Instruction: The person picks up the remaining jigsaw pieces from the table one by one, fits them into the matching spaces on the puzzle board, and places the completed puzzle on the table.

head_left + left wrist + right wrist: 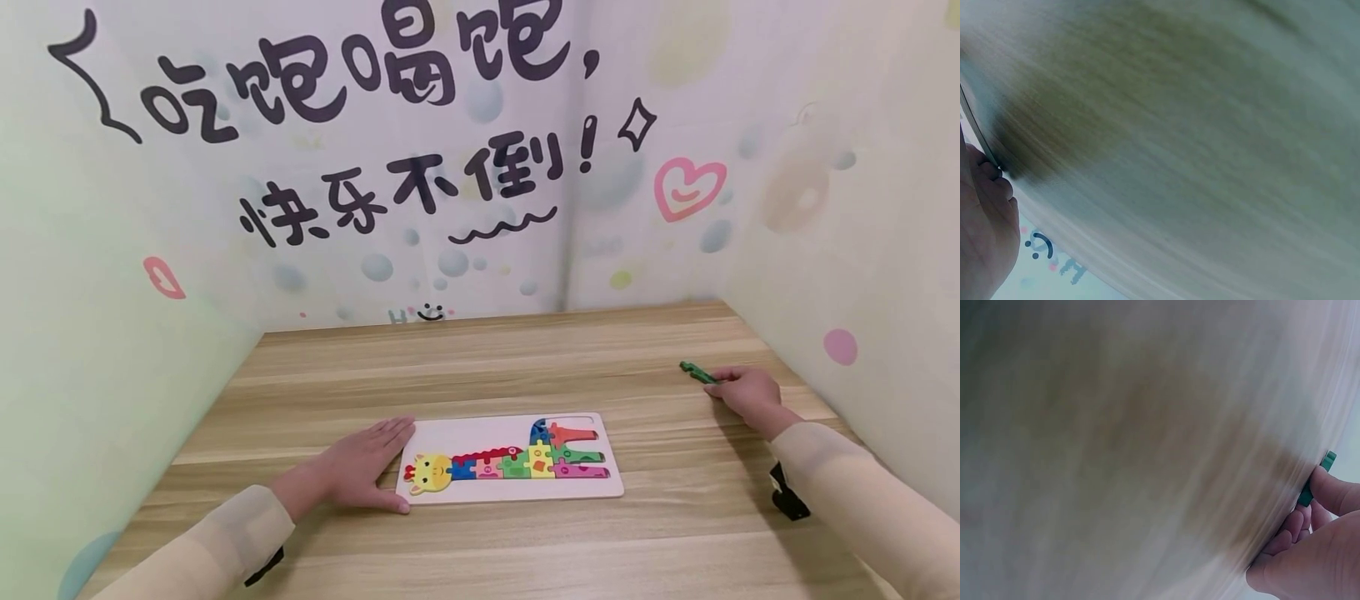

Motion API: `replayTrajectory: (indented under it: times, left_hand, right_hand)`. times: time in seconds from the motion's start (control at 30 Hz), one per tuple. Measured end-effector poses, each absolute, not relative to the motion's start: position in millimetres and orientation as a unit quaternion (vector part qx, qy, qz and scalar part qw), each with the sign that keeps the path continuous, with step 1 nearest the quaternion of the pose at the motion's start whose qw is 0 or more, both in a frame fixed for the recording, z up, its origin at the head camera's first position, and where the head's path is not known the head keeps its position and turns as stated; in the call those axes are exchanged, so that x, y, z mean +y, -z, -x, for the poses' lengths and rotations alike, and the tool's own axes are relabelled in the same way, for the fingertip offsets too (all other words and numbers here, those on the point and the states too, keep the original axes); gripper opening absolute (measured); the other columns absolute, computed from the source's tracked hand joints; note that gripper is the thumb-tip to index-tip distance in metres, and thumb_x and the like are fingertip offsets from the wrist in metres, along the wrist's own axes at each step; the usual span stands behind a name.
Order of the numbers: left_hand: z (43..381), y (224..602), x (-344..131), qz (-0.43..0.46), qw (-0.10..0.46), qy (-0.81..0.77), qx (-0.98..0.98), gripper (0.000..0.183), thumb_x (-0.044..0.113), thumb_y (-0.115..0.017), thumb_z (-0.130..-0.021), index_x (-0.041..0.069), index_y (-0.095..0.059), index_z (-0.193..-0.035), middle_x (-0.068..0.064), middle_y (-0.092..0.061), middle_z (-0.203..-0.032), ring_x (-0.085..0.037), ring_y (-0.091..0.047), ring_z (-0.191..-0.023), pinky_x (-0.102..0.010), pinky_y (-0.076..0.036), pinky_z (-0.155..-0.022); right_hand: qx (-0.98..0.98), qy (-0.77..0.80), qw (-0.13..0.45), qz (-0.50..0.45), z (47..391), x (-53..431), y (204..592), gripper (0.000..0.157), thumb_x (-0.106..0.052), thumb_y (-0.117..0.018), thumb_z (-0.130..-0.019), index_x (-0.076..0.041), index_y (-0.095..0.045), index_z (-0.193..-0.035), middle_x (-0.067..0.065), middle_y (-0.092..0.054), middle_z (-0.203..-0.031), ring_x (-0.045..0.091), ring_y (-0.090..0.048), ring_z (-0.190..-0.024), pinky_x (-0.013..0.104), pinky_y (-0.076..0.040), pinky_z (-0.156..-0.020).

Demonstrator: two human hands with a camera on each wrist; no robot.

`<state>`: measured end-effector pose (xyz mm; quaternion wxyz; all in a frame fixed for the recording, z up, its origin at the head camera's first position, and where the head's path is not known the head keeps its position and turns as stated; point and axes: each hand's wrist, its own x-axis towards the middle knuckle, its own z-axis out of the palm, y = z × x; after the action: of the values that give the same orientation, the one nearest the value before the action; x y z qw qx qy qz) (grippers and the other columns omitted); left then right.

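A white puzzle board (495,432) lies flat on the table, bearing a colourful giraffe made of jigsaw pieces. Its yellow head piece (429,473) is at the left, and the red, green and purple leg pieces (581,471) are at the right. My left hand (360,465) rests on the table at the board's left edge, fingers extended at the upper corner and thumb at the lower one. Farther right, my right hand (750,393) pinches a narrow green puzzle piece (697,372) between thumb and fingers, low over the table. Thumb and green piece (1327,460) also show in the right wrist view.
The wooden table (480,550) runs back to a printed wall (525,275) with black lettering, and walls flank both sides. The right forearm is close to the right wall (885,367). A dark wrist strap (789,493) hangs under the right sleeve.
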<state>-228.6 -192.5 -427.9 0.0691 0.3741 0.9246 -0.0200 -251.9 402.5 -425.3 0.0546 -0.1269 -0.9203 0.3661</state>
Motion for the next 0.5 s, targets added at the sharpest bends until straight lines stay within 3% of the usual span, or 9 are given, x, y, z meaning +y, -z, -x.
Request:
replayTrajectory:
  times: [0.33,0.5]
  left_hand:
    - [227.2,427.7,-193.3,-0.372,0.071,0.023,0.925,0.117,0.087,-0.042,-0.074,0.003,-0.021,-0.154,-0.01,-0.018,-0.16,-0.024,-0.016,-0.146,-0.04,-0.02,-0.116]
    - [227.2,427.6,-193.5,-0.373,0.073,0.018,0.925,0.118,0.087,-0.042,-0.074,0.004,-0.02,-0.154,-0.009,-0.018,-0.161,-0.024,-0.016,-0.146,-0.04,-0.02,-0.116]
  right_hand:
    - [-0.919,-0.369,0.047,0.132,255.1,402.6,426.2,0.039,-0.021,-0.066,-0.092,0.009,-0.063,-0.117,0.026,-0.061,-0.109,0.029,-0.05,-0.083,0.034,-0.038,-0.064]
    - [-0.902,-0.404,0.032,0.149,259.1,402.4,423.9,0.042,-0.021,-0.066,-0.091,0.008,-0.06,-0.121,0.012,-0.062,-0.093,0.022,-0.047,-0.072,0.031,-0.04,-0.056]
